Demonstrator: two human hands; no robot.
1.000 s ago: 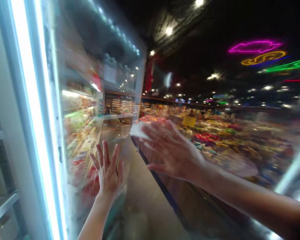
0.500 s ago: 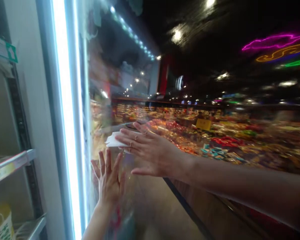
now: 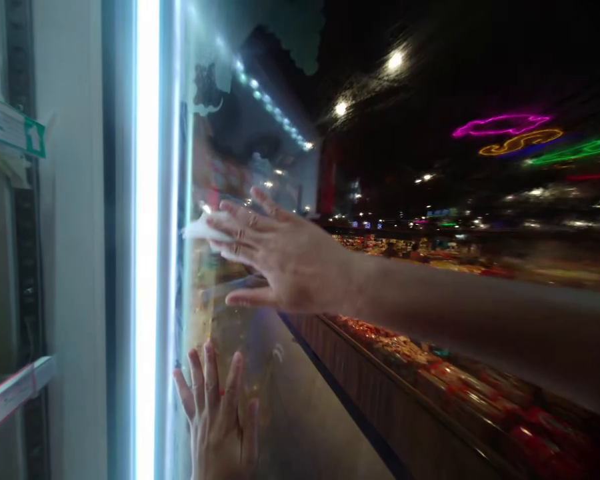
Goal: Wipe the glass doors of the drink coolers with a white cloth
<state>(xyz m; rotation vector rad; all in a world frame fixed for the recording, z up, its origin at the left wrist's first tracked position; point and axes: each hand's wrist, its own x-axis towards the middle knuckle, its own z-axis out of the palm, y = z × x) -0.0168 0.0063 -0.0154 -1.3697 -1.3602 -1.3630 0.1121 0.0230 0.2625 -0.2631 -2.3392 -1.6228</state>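
Observation:
My right hand (image 3: 295,257) reaches in from the right with its fingers stretched to the left. Under those fingers it presses a crumpled white tissue (image 3: 200,228) against a clear glass door (image 3: 260,400). Lower down, my left hand (image 3: 217,420) lies flat on the same glass, fingers spread and nothing in them; its wrist is cut off by the bottom edge. Just left of both hands runs a bright vertical light strip (image 3: 147,267).
At the far left are a price-label rail (image 3: 15,390) and a green-edged label (image 3: 13,123) inside the cabinet. Through the glass shows a long bin of packaged goods (image 3: 460,380). Neon lights (image 3: 510,127) glow at the upper right.
My right hand has slid up and left over the glass with the tissue, nearer the light strip. The left hand sits lower in view, and the camera view has shifted.

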